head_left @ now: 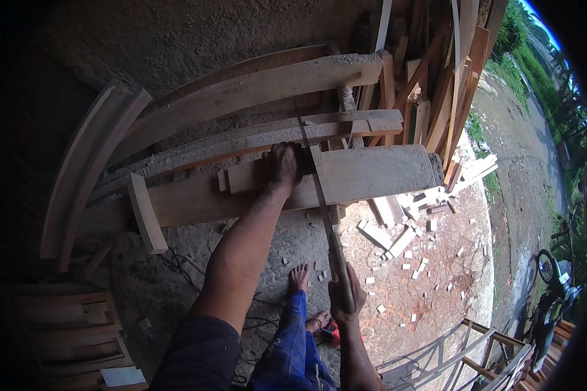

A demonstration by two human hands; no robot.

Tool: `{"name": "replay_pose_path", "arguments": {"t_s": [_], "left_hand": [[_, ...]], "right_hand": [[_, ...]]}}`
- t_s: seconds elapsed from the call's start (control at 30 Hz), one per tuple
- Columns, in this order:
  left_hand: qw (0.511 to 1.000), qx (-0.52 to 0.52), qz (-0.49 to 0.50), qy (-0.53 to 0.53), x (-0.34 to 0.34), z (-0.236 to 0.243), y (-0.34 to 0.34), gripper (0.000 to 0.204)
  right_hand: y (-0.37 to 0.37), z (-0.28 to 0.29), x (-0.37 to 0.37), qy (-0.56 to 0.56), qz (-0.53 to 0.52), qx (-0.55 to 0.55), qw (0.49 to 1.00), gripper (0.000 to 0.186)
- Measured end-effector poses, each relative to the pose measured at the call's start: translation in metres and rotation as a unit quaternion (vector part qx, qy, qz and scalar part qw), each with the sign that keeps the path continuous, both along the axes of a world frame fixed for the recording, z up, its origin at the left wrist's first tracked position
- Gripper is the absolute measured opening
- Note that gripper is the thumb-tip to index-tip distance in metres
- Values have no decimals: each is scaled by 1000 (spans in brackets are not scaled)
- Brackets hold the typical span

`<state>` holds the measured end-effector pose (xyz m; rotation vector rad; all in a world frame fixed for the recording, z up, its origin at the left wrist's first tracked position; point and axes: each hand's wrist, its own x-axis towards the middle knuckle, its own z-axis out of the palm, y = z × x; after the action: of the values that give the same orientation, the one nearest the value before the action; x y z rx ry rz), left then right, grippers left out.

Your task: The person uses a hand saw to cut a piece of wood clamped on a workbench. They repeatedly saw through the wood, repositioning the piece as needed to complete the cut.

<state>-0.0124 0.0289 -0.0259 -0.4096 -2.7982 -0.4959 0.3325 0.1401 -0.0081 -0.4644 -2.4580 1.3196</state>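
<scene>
My left hand (284, 163) grips a narrow wooden piece (244, 177) lying on a wide pale board (385, 173), its fingers curled over it just left of a saw blade. My right hand (344, 293) is closed on the handle of a long hand saw (321, 202), whose blade runs up across the wood beside a short pale strip (317, 159). Another short plank (147, 212) lies crosswise over the board to the left.
More planks (241, 91) are behind, leaning timber (453, 98) at upper right, long mouldings (78, 169) at left. Offcuts (391, 238) litter the floor, a red tool (331, 335) sits by my feet, and a metal frame (463, 345) and motorbike (553, 280) are at right.
</scene>
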Motion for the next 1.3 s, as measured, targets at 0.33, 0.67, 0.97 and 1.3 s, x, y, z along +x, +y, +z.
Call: {"name": "replay_pose_path", "arguments": {"t_s": [0.33, 0.67, 0.97, 1.3], "left_hand": [[999, -30, -10, -37, -4, 6, 18, 16], [1000, 12, 22, -15, -4, -12, -1, 12], [999, -10, 49, 0, -26, -9, -14, 15], [993, 103, -57, -26, -14, -1, -37, 44]], "right_hand": [[6, 11, -74, 60, -6, -29, 998, 56], [1, 6, 91, -27, 10, 29, 999, 52], [7, 6, 0, 13, 30, 12, 999, 62], [15, 34, 59, 9, -122, -68, 990, 60]]}}
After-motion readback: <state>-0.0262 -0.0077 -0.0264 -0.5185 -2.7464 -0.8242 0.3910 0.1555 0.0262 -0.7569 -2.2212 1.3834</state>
